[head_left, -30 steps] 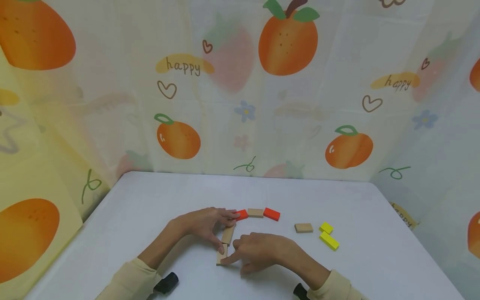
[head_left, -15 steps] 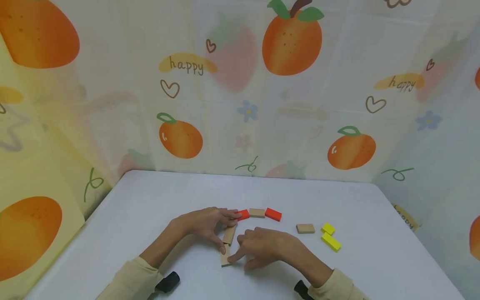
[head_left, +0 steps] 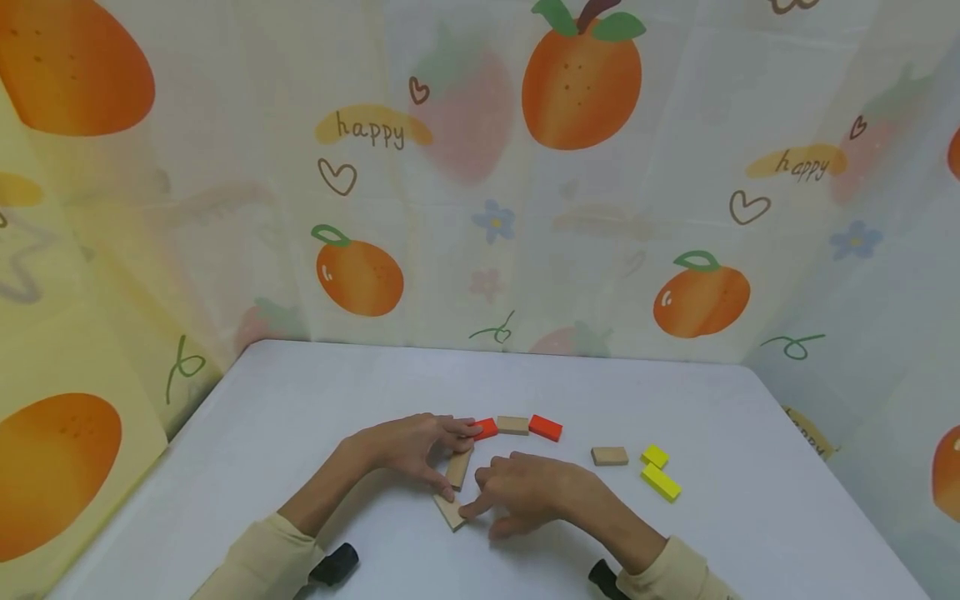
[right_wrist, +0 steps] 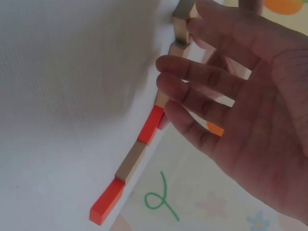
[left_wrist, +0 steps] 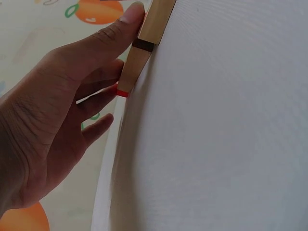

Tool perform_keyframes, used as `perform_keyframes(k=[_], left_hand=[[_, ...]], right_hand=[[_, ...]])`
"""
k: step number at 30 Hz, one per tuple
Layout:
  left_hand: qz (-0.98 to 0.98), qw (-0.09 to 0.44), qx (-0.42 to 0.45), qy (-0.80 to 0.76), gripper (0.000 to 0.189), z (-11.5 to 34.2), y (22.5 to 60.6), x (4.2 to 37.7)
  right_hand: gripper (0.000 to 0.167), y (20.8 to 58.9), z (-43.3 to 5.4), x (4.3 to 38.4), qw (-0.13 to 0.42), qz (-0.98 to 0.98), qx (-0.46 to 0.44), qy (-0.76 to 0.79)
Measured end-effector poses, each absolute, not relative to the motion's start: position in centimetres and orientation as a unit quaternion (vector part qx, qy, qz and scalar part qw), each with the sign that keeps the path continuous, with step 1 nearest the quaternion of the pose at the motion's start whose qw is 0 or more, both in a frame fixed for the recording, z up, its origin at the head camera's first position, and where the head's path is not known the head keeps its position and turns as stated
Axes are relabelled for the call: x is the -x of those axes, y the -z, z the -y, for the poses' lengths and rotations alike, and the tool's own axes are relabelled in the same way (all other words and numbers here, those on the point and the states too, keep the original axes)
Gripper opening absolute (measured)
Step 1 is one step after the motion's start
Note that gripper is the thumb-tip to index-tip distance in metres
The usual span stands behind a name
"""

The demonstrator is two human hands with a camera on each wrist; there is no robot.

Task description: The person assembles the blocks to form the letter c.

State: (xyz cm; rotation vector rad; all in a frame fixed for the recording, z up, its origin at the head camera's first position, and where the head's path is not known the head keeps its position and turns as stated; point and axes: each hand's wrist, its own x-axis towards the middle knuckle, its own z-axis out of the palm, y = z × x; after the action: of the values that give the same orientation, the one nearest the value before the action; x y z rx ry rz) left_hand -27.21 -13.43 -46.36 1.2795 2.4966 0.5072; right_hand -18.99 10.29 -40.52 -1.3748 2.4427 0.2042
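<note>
A curved line of flat blocks lies on the white table (head_left: pixel 360 383). At its near end is a plain wooden block (head_left: pixel 451 512), slanted against the wooden block (head_left: pixel 459 471) beyond it. My left hand (head_left: pixel 412 446) spans the left side, thumb at the joint of these two, fingertips on the first red block (head_left: pixel 487 428). The right hand (head_left: pixel 525 492) touches the near block with an extended index finger, thumb apart. In the right wrist view its other fingers (right_wrist: pixel 211 79) are loosely straight, beside the line. Farther along come another wooden block (head_left: pixel 513 426) and a second red block (head_left: pixel 546 427).
To the right lie a loose wooden block (head_left: pixel 610 456) and two yellow blocks (head_left: pixel 660 482), one behind the other. A fruit-patterned curtain (head_left: pixel 480 250) hangs behind the table and along its sides. Dark wrist devices (head_left: pixel 335 565) sit at both sleeves.
The near wooden block has turned: it lay almost in line with the block beyond, and now its near end points more to the right. My right hand has shifted slightly right and away; the left stays put.
</note>
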Motion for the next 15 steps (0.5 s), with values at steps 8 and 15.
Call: perform_keyframes(k=[8, 15], left_hand=[[-0.865, 0.138, -0.448, -0.179, 0.079, 13.41, 46.48, 27.25], [-0.861, 0.119, -0.460, -0.179, 0.081, 13.16, 46.37, 27.14]], right_hand=[[0.049, 40.39, -10.13, 18.80, 0.176, -0.855, 0.482, -0.081], [0.049, 40.45, -10.28, 18.56, 0.163, -0.852, 0.490, -0.092]])
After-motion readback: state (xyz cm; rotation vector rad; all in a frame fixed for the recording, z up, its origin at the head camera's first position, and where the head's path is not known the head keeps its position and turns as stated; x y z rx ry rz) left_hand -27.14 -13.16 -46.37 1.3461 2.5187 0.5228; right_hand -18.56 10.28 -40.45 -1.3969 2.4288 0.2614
